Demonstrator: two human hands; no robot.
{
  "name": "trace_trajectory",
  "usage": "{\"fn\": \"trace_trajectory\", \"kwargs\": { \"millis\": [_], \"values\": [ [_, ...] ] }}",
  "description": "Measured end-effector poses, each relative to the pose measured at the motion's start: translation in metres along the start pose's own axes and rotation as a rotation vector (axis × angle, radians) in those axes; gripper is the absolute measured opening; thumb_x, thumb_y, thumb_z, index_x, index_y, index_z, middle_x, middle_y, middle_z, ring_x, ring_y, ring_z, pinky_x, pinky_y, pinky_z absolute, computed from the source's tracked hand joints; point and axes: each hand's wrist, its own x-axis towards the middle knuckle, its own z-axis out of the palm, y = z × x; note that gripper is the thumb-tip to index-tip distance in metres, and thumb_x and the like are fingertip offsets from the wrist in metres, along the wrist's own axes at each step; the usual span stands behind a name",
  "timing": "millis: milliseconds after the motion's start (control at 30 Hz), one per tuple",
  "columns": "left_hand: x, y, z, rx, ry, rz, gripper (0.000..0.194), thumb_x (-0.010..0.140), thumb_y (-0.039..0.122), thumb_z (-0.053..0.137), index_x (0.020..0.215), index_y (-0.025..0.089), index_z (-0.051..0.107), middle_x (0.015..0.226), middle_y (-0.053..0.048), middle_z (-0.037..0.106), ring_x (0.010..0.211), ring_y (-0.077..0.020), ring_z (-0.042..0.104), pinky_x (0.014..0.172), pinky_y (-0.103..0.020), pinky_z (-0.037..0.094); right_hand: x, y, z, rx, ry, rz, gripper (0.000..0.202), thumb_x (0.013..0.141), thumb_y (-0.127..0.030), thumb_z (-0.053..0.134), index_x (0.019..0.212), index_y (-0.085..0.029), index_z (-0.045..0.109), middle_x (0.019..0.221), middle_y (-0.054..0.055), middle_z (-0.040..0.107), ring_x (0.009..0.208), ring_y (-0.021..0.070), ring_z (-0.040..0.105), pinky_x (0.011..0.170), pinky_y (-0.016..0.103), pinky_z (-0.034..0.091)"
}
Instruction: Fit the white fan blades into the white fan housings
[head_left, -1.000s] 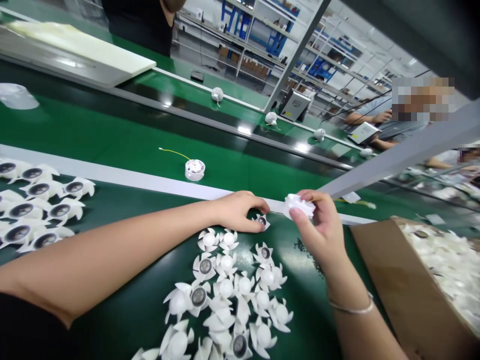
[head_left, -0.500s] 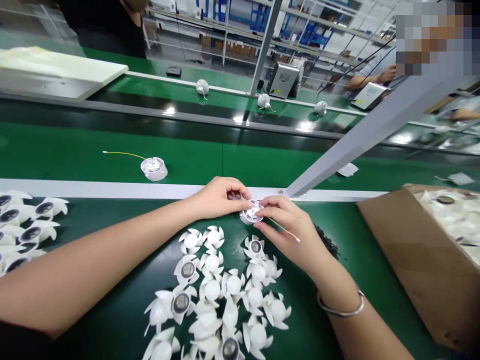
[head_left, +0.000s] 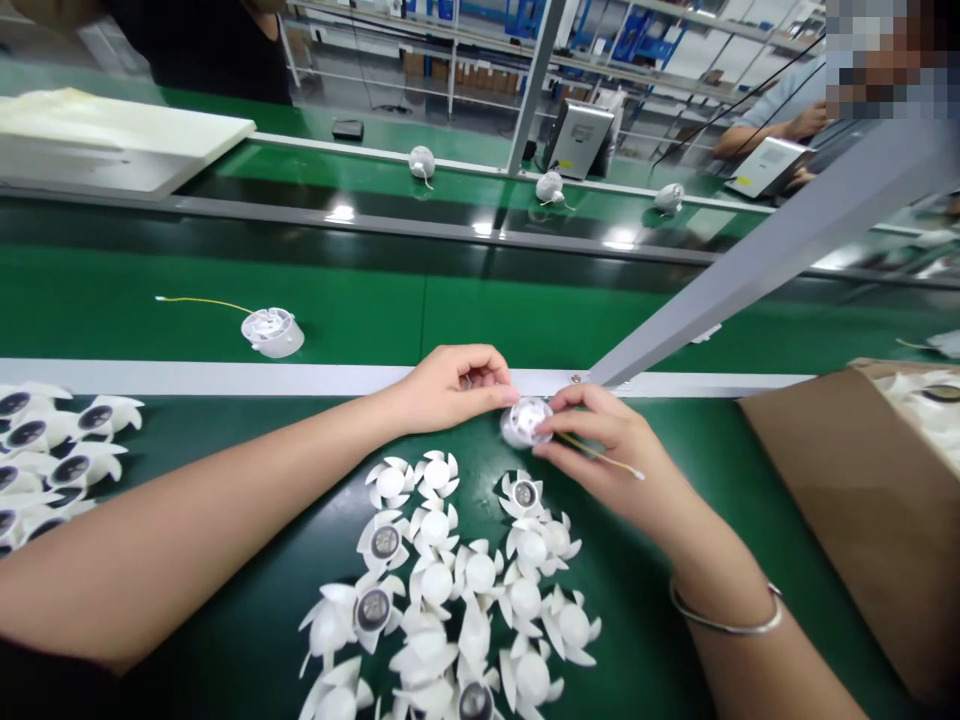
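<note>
White fan blades (head_left: 435,580), green tabletop (head_left: 615,620), yellow wire (head_left: 199,301), brown box (head_left: 832,490)

round white housing (head_left: 526,424) in right hand (head_left: 634,465), white fan wheels (head_left: 478,568) nearby

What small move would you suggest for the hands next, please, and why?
I would probably have the left hand press lightly on the open face of the white round housing to check that its inner part is seated. The right hand already steadies the housing from the side, its face is turned up, and the left fingertips are right at its edge.
</note>
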Motion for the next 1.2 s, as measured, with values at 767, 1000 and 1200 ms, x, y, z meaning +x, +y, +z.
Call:
{"fn": "trace_trajectory", "kwargs": {
  "millis": [767,1000,1200],
  "values": [
    [-0.002,0.009,0.001,0.14,-0.54,0.27,0.025,0.083,0.027,0.073,0.108,0.03,0.075,0.115,-0.005,0.072,0.108,-0.0205,0.063,0.1,-0.034,0.045,-0.023,0.015,-0.044,-0.262,-0.327,0.286,0.023,0.083,-0.016,0.055,0.063,-0.023,0.066,0.065,-0.002,0.063,0.051,0.0124,0.054,0.046,0.026,0.039],
    [-0.001,0.006,0.0,0.107,-0.483,0.254,0.018,0.081,0.023,0.075,0.099,0.024,0.075,0.11,-0.005,0.072,0.105,-0.0171,0.065,0.096,-0.028,0.046,-0.023,0.006,-0.025,-0.661,-0.312,0.341,0.02,0.075,-0.012,0.06,0.056,-0.019,0.059,0.067,0.002,0.06,0.048,0.0111,0.046,0.043,0.027,0.023],
    [-0.003,0.006,0.0,0.16,-0.415,0.136,0.025,0.078,0.023,0.077,0.1,0.02,0.067,0.104,-0.002,0.072,0.098,-0.0153,0.065,0.087,-0.026,0.047,-0.012,-0.004,-0.022,-0.36,-0.272,0.319,0.014,0.079,-0.012,0.056,0.067,-0.019,0.056,0.07,0.0,0.055,0.057,0.011,0.047,0.053,0.026,0.034]
  ]
}}
